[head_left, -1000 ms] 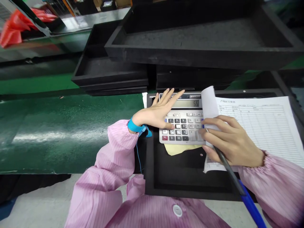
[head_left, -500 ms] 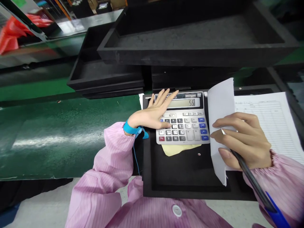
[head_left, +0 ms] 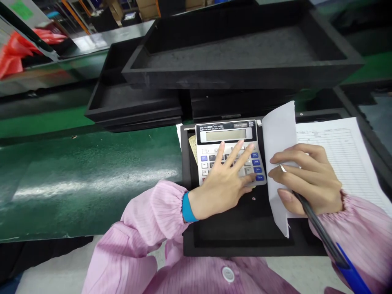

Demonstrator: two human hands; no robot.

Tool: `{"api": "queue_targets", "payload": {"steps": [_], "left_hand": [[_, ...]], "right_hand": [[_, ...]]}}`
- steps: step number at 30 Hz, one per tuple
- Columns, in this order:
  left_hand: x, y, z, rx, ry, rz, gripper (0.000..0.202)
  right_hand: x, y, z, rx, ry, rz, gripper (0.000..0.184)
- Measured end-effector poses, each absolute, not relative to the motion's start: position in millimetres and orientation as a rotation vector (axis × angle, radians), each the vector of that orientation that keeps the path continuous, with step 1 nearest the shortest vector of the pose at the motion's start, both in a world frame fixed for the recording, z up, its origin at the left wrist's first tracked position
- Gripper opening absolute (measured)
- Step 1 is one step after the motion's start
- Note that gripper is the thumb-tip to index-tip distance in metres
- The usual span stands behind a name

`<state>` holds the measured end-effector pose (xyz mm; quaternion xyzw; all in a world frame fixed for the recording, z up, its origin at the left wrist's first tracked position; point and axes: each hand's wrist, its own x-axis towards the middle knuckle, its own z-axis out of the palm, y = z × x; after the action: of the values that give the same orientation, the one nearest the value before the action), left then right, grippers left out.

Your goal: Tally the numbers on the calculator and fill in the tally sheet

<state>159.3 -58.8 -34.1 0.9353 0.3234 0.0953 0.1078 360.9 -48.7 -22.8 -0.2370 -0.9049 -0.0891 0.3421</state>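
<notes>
A grey desk calculator (head_left: 228,134) lies in a shallow black foam tray (head_left: 232,237) in front of me. My left hand (head_left: 225,179) rests on its keypad with fingers spread flat, fingertips over the right-hand keys. My right hand (head_left: 306,179) is closed around a black and blue pen (head_left: 324,237) and also holds up the folded-over left edge of a white sheet (head_left: 280,134). Beneath that sheet lies a printed form with a lined table (head_left: 343,155). A blue wrist strap (head_left: 185,207) sits on my left wrist.
Several black foam trays (head_left: 239,53) are stacked behind the calculator, another stack (head_left: 134,98) to their left. A green conveyor belt (head_left: 76,171) runs to the left. Red bags (head_left: 18,53) lie at the far left. A yellowish slip (head_left: 192,145) pokes out beside the calculator.
My left hand has moved from the calculator's left edge to lie over the keypad from below. The display, which read 55, now looks blank. My right hand stays on the sheet.
</notes>
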Motion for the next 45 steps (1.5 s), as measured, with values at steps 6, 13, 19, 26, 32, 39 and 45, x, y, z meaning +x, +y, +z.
{"api": "queue_targets", "payload": {"steps": [6,13,19,26,32,39,45], "left_hand": [[136.0,-50.8,-12.4,2.707,0.973,0.204,0.044],[138.6,-25.7,-5.2,2.037,1.146,0.642,0.043],[151.5,-13.2,-27.5,1.548,1.02,0.778,0.046],[155.9,-8.4,-33.8,1.448,1.123,0.784,0.04],[154.0,-9.7,-33.4,1.51,1.127,0.77,0.035],[155.6,-8.1,-34.6,1.467,1.101,0.769,0.035],[156.4,-11.2,-29.5,1.382,0.946,0.823,0.043]], "right_hand": [[361.9,-46.0,-28.0,-0.591,-2.349,-0.213,0.017],[354.5,-49.5,-34.4,-0.516,-2.369,-0.027,0.023],[363.9,-43.8,-26.9,-0.593,-1.824,-0.087,0.043],[424.7,-39.5,-20.7,-0.733,-1.014,0.052,0.016],[473.3,-38.5,-30.6,-0.81,-1.001,0.308,0.003],[461.8,-36.2,-25.6,-0.976,-0.906,0.279,0.007],[425.8,-44.6,-27.0,-1.007,-1.334,0.017,0.009]]}}
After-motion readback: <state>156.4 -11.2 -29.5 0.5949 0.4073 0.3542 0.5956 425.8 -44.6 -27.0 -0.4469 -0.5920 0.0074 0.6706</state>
